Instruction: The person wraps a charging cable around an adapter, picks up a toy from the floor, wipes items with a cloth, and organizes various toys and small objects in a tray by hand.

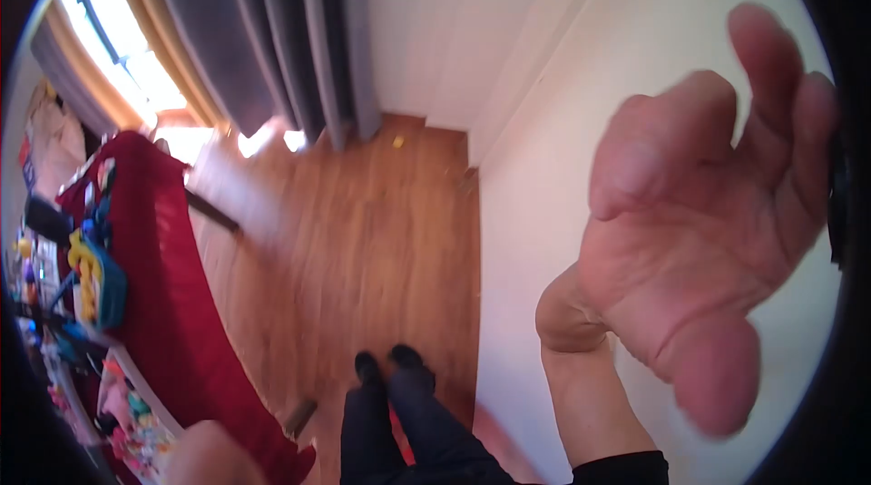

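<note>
My right hand [689, 195] is raised close to the camera on the right, with its palm turned towards me. Its thumb points down and away from the palm. Some fingers reach upward, while others are bent, and nothing shows in the palm. Behind it is the pale wall [517, 240]; whether they touch I cannot tell. At the bottom left, a blurred, rounded bit of skin, seemingly my left hand [210, 456], shows beside the table with the red cloth [172, 276]. Its fingers are hidden.
Small colourful items [127, 412] and a blue container with something yellow [100, 281] sit on the red-covered table. Grey curtains [272, 40] hang by a bright window [127, 31]. My legs [417, 412] stand on the wooden floor [354, 240], where a small yellow thing [398, 141] lies.
</note>
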`<state>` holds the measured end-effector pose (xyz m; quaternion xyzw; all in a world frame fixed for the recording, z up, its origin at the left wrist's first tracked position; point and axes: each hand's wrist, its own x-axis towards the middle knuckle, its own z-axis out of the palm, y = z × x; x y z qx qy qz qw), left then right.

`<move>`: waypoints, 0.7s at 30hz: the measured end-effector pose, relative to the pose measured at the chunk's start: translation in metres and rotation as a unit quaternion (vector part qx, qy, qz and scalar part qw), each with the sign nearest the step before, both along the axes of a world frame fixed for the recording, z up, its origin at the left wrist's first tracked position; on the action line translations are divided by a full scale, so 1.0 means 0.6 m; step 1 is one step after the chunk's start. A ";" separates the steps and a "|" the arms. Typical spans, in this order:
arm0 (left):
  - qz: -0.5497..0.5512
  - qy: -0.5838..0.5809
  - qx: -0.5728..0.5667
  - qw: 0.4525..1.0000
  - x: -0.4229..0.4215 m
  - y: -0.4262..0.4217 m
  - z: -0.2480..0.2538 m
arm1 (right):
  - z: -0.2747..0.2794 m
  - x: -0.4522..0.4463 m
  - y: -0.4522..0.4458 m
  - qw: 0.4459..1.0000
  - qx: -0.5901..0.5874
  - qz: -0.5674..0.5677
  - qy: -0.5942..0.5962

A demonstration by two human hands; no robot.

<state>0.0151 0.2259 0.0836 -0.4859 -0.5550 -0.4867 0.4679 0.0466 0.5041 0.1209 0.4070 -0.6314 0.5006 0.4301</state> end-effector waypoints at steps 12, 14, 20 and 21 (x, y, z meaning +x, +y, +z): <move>-0.042 0.066 -0.226 0.971 -0.048 0.014 0.245 | 0.268 0.000 0.070 1.000 0.002 -0.012 0.025; -0.039 0.059 -0.248 0.966 -0.057 0.015 0.249 | 0.272 0.007 0.074 0.998 -0.005 -0.056 0.031; -0.026 0.061 -0.286 0.956 -0.078 0.008 0.242 | 0.235 0.023 0.071 0.990 -0.007 -0.137 0.030; -0.025 0.060 -0.288 0.955 -0.081 0.007 0.240 | 0.229 0.021 0.067 0.990 -0.005 -0.141 0.029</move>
